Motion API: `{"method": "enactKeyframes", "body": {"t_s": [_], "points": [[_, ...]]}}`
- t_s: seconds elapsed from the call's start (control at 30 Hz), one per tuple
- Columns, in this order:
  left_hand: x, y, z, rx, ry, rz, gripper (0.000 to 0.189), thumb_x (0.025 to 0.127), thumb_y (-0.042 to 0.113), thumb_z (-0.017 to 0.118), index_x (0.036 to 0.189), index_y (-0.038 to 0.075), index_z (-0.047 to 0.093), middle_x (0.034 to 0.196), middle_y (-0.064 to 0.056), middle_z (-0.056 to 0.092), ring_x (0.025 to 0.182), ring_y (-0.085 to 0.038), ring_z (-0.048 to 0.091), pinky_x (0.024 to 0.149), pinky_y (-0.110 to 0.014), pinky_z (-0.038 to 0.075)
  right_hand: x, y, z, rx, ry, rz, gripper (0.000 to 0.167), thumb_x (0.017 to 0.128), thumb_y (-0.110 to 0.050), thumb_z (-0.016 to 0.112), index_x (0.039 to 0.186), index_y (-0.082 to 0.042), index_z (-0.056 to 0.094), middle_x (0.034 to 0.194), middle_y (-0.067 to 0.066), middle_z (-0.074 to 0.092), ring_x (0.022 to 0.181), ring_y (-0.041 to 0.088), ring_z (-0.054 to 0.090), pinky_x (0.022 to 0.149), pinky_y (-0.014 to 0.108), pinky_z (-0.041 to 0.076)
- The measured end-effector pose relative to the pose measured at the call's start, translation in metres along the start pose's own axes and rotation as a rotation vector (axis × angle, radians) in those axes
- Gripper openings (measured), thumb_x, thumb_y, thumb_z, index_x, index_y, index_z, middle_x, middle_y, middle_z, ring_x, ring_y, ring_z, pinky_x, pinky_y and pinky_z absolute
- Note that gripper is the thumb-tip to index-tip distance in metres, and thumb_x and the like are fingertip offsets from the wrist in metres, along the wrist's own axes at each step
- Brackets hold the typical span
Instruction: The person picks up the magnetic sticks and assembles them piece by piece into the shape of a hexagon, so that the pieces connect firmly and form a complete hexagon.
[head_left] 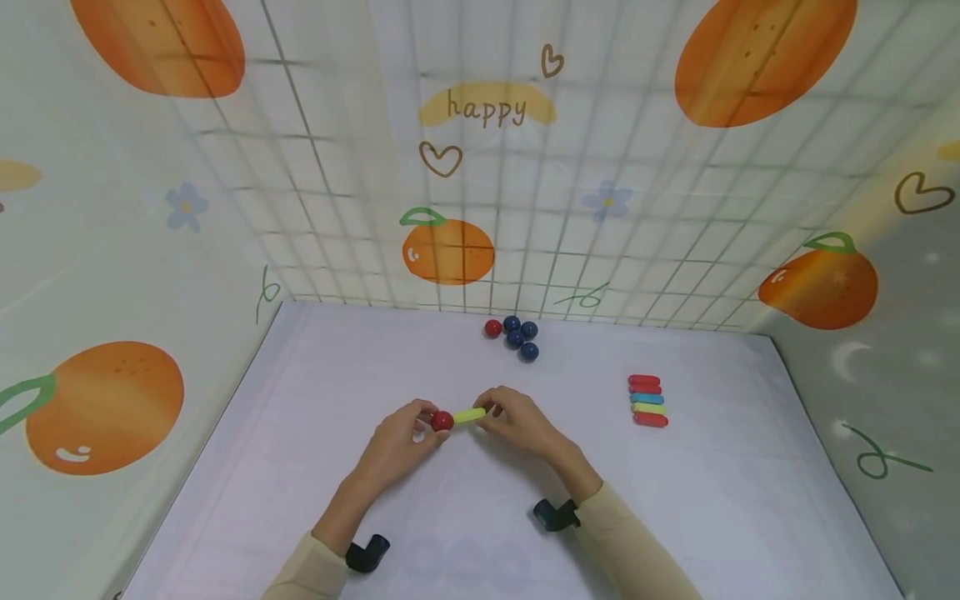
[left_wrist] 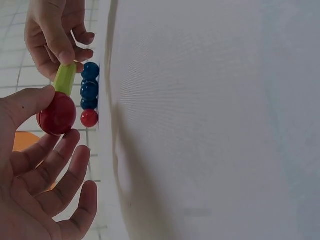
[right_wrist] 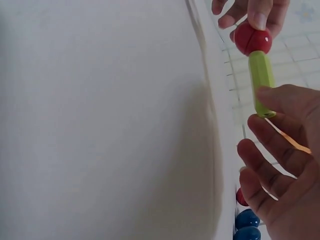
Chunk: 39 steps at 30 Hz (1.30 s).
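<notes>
Over the middle of the table, my left hand (head_left: 399,440) pinches a red ball (head_left: 442,421) between thumb and fingertips. My right hand (head_left: 521,422) pinches the far end of a yellow-green stick (head_left: 469,415). In the right wrist view, the faceted stick (right_wrist: 261,77) meets the red ball (right_wrist: 253,38) end-on, and a small hole shows in its free end. Whether the stick sits inside the ball or only touches it, I cannot tell. The left wrist view shows the ball (left_wrist: 58,114) between thumb and fingers, the other fingers spread loosely.
At the table's back lie a second red ball (head_left: 492,328) and several dark blue balls (head_left: 514,338). To the right, several short sticks in red, blue and yellow-green (head_left: 648,399) lie in a row. A patterned cloth wall (head_left: 517,250) rises behind the white table (head_left: 300,375).
</notes>
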<state>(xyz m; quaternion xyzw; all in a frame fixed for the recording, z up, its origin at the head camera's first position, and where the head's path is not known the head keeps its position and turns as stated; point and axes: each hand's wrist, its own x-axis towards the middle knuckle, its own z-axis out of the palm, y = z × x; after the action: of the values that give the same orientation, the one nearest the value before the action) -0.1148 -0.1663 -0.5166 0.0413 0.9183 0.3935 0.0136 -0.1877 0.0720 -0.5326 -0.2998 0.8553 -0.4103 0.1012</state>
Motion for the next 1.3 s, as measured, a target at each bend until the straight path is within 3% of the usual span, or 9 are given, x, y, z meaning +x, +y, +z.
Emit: {"method": "enactKeyframes", "body": {"t_s": [0.5,0.83,1.07,1.3], "points": [[-0.002,-0.004,-0.002,-0.005,-0.045,0.003,0.04,0.084,0.037,0.082,0.114,0.018,0.065,0.101,0.009,0.066,0.094,-0.013,0.063,0.079,-0.038,0.053,0.001,0.008,0.001,0.079,-0.034,-0.046,0.021,0.094,-0.015,0.072,0.115,-0.019,0.07,0.106,-0.01,0.066,0.091,0.011,0.06,0.079,0.031,0.051],[0.012,0.001,0.006,0.002,-0.106,0.087,0.042,0.086,0.035,0.079,0.118,0.01,0.067,0.105,0.002,0.069,0.093,-0.011,0.063,0.079,-0.035,0.052,0.005,0.008,0.008,0.09,-0.06,-0.157,0.025,0.092,-0.007,0.072,0.116,-0.012,0.07,0.107,-0.004,0.067,0.091,0.011,0.061,0.08,0.031,0.053],[0.022,0.0,0.012,0.027,-0.169,0.102,0.035,0.09,0.033,0.076,0.116,0.011,0.068,0.099,0.005,0.069,0.089,-0.01,0.064,0.077,-0.034,0.053,0.005,0.005,0.012,0.092,-0.065,-0.124,0.025,0.093,-0.007,0.071,0.118,-0.011,0.069,0.107,-0.003,0.066,0.09,0.013,0.062,0.079,0.03,0.052],[0.029,-0.005,0.015,0.048,-0.185,0.095,0.029,0.09,0.029,0.076,0.113,0.012,0.07,0.094,0.008,0.068,0.083,-0.007,0.06,0.074,-0.032,0.051,0.006,0.004,0.011,0.087,-0.076,-0.11,0.028,0.093,-0.007,0.072,0.12,-0.008,0.066,0.107,0.0,0.066,0.091,0.014,0.062,0.08,0.03,0.052]]}}
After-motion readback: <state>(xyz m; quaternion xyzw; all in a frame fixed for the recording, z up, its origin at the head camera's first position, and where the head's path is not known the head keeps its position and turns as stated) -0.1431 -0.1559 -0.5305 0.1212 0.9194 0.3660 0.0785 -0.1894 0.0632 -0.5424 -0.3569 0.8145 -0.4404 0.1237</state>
